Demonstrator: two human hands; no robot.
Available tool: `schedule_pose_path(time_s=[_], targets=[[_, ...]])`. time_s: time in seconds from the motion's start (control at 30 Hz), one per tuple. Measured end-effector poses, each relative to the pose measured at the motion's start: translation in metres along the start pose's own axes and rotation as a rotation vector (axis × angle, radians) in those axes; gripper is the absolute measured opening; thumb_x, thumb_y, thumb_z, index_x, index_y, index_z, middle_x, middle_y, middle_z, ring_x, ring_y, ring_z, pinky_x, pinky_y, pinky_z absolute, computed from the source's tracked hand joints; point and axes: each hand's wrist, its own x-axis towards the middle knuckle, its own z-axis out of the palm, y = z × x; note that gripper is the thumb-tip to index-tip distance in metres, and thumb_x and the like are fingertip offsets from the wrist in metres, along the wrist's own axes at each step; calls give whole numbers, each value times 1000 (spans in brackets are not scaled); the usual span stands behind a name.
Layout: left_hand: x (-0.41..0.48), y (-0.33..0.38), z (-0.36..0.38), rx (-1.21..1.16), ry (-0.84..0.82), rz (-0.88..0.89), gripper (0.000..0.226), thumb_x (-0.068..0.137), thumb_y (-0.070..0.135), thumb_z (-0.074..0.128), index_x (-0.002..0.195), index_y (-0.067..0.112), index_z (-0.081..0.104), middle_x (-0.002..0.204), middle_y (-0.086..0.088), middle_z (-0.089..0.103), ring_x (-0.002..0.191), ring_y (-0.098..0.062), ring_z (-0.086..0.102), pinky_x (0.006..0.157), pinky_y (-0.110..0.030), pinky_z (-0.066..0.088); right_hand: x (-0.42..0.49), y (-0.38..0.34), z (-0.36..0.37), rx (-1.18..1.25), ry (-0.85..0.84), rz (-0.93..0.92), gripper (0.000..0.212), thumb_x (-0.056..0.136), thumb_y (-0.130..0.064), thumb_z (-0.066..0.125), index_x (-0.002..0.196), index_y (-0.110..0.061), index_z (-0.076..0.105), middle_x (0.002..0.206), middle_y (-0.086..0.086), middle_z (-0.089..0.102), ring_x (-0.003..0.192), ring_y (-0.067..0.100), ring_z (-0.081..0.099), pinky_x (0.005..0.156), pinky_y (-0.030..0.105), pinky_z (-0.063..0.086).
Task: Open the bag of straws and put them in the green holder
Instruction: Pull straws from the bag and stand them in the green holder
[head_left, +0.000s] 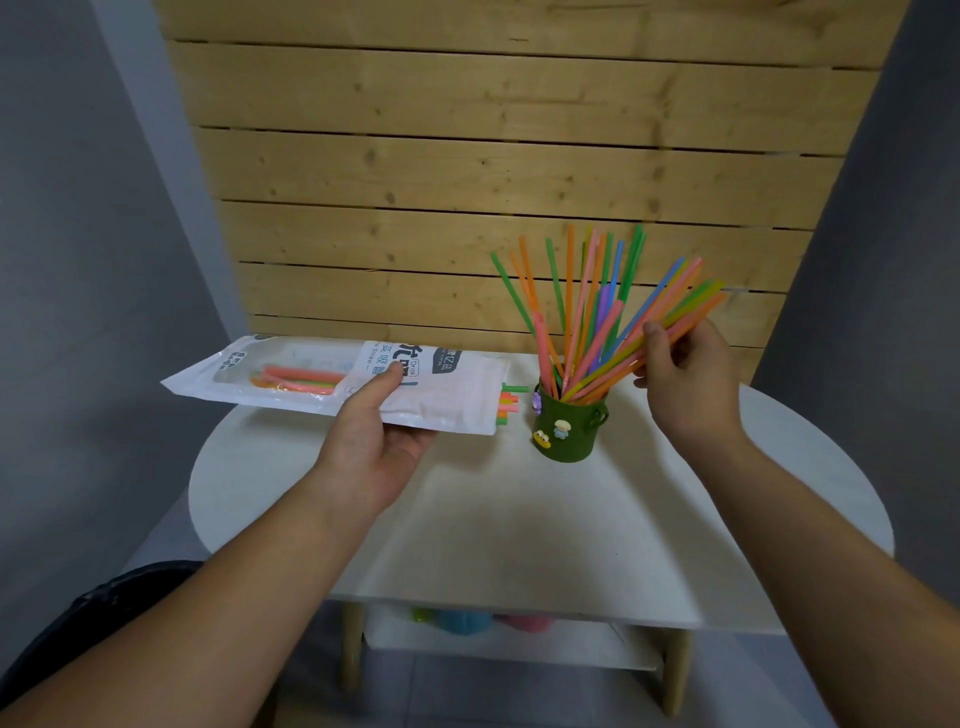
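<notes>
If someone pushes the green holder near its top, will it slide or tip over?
It probably tips: the green holder is small and narrow, while the straws stand far taller and fan out rightward. It looks light, so a low push may slide it on the table. The right hand gripping some straws may steady it.

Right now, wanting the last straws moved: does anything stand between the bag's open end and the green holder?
Nothing between the white plastic bag and the green cylindrical holder. But coloured plastic straws crowd its mouth, and the right hand grips a leaning bundle there.
</notes>
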Motion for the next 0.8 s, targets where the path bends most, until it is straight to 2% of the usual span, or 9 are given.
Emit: schedule_pose_path(time_s=[0.23,0.3,0.37,0.43,0.5,0.57,0.6,0.7,0.8], targets=[[-3,-2,2,7,4,2,16,95,8,63,111,10,65,106,-12,78,93,-24,76,69,-38,63,0,10,-3,11,-42,97,12,87,-42,64,84,-31,60,84,0,69,84,26,69,75,54,58],[-4,-1,2,9,3,10,16,95,8,63,111,10,66,108,-11,77,93,-24,76,70,-39,64,-6,9,-5,20,-75,140,19,82,-45,70,87,-30,59,84,-3,67,85,25,69,76,54,58],[-5,-1,2,12,-1,15,16,95,8,63,111,11,66,110,-11,77,94,-24,76,73,-40,64,-13,9,-8,-30,-118,217,35,74,-51,77,90,-28,55,86,0,65,84,25,69,76,53,59],[-6,0,3,9,-7,15,18,95,8,63,112,11,65,110,-11,77,94,-24,76,72,-39,64,-21,4,-13,-144,-198,356,50,70,-57,78,90,-19,53,88,7,64,80,27,69,73,51,60],[-7,0,3,6,-18,15,19,95,9,63,114,11,65,110,-11,77,96,-24,76,71,-38,63,-30,-6,-17,-166,-403,529,50,81,-54,72,92,-8,59,87,13,67,71,26,68,65,41,60],[-8,0,4,18,-39,16,19,95,10,63,114,11,66,111,-10,77,97,-24,76,73,-39,63,-40,-16,-13,13,-569,647,46,91,-48,63,98,-3,64,84,13,68,65,23,67,62,35,59],[-8,0,5,32,-52,18,18,95,11,63,113,12,66,110,-10,77,96,-23,76,74,-39,63,-44,-22,-10,153,-591,678,43,95,-45,59,99,-3,65,83,14,68,64,23,67,64,35,59],[-11,-2,9,83,-92,26,18,96,12,62,113,13,68,109,-9,78,94,-22,76,77,-39,63,-54,-34,6,532,-531,757,37,101,-38,51,103,-3,62,82,17,71,68,29,72,68,40,60],[-13,-4,11,166,-141,45,22,96,13,62,117,13,69,111,-8,77,95,-21,75,79,-37,63,-60,-42,18,666,-520,766,37,102,-35,49,113,-1,61,70,10,71,61,25,71,59,35,59]])
